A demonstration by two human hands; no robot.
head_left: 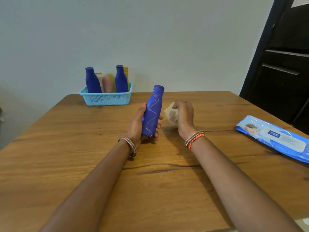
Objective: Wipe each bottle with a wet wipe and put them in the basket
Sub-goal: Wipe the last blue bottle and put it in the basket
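Forearms are framing the left hand point(139, 124) clasping the marked bottle point(153, 113); right hand point(183, 115), beside it, is pinching the wipe point(170, 114): rub along the zigzag.

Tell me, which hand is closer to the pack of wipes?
Right. The right hand, holding a wet wipe, is nearer the wipes pack at the table's right edge; the left hand, gripping the blue bottle, is farther left.
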